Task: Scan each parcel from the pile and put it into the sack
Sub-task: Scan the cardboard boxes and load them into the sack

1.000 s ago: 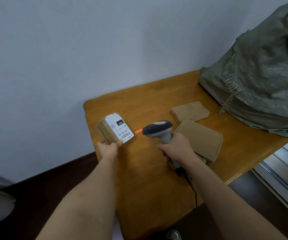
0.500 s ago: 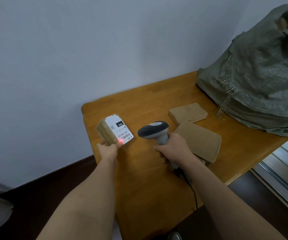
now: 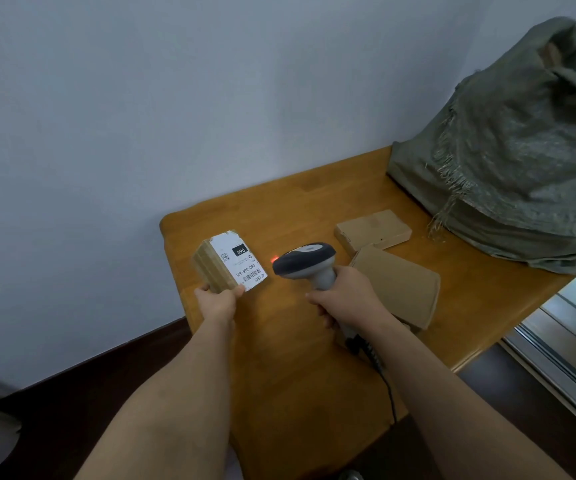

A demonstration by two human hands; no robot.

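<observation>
Labelled parcel [image 3: 225, 265] above surface [image 3: 300, 393], left of scanner [image 3: 305, 263], label facing it. Left hand [image 3: 218, 301] grip clamped on parcel's near lower end. Right hand [image 3: 347, 299] grip wrapped round scanner handle. Two parcels [image 3: 395, 284] right of scanner; sack [image 3: 522, 161] far right.

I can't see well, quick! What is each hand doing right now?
Left hand: fingers grip the labelled parcel.
Right hand: fingers closed round the scanner handle.

sack [image 3: 522, 161]: right side cut off | label [image 3: 241, 263]: small print unreadable | cable [image 3: 388, 393]: end hidden
</observation>
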